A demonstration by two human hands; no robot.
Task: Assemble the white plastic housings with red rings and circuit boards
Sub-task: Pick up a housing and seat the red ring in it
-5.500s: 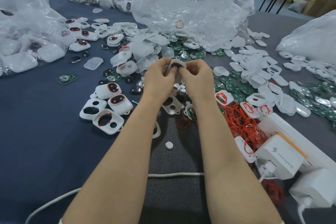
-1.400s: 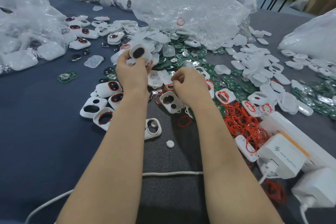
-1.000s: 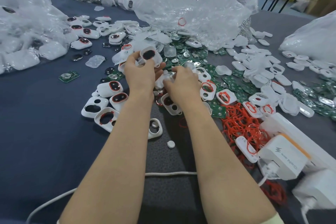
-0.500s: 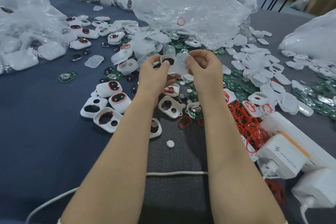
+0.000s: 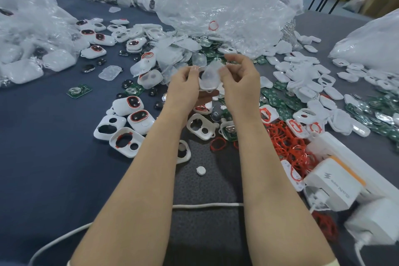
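Both hands are raised above the table's middle. My left hand (image 5: 183, 88) grips a white plastic housing (image 5: 205, 86) by its left side. My right hand (image 5: 240, 84) pinches a translucent plastic cover (image 5: 211, 71) and holds it over the housing's face. Below the hands lie an empty white housing (image 5: 200, 126), a loose red ring (image 5: 218, 144) and a green circuit board (image 5: 229, 130). A heap of red rings (image 5: 287, 144) lies to the right. Assembled housings with red rings (image 5: 135, 109) sit to the left.
Crumpled clear plastic bags (image 5: 216, 6) rise behind the hands, and more bags lie at the far left (image 5: 28, 34) and far right (image 5: 371, 43). White chargers on a power strip (image 5: 336, 183) sit at the right. A white cable (image 5: 205, 205) crosses under my forearms. Loose white covers (image 5: 302, 84) and green boards (image 5: 371, 112) spread to the right.
My right hand picked a translucent cover from the pile and brought it up to the housing in my left hand. Both hands now meet higher, above the parts.
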